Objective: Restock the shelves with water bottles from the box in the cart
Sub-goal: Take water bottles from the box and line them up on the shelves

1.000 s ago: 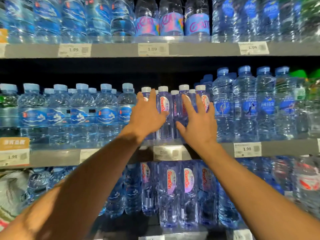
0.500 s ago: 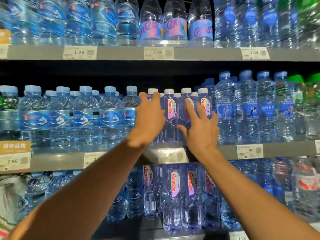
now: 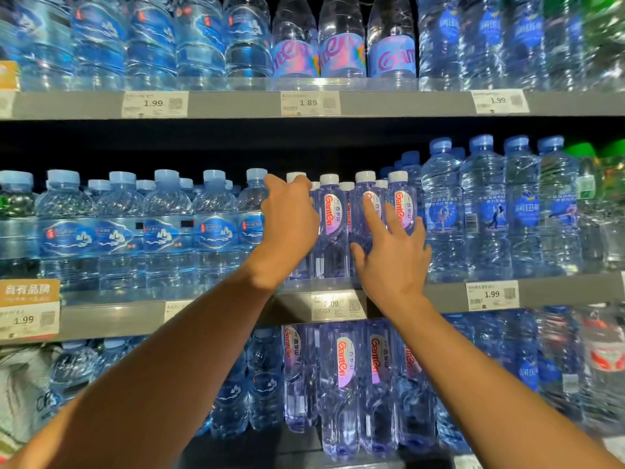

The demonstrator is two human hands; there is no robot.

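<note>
Left hand (image 3: 291,221) curls round a white-capped Ganten bottle (image 3: 297,231); right hand (image 3: 392,255) lies spread, straight fingers (image 3: 372,214) touching the neighbouring Ganten bottles (image 3: 368,211).

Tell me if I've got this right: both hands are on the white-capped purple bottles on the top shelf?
Not quite. The head view shows the left hand and right hand on the white-capped purple bottles on the middle shelf, not the top one.

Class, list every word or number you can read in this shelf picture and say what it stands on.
"1.99": top shelf left price tag
"1.89": top shelf middle price tag
"1.99": middle shelf right price tag
"Ganten": white-capped bottle label
"Ganten": lower shelf bottle label
Chinese print and barcodes: too small or blurred.
</note>
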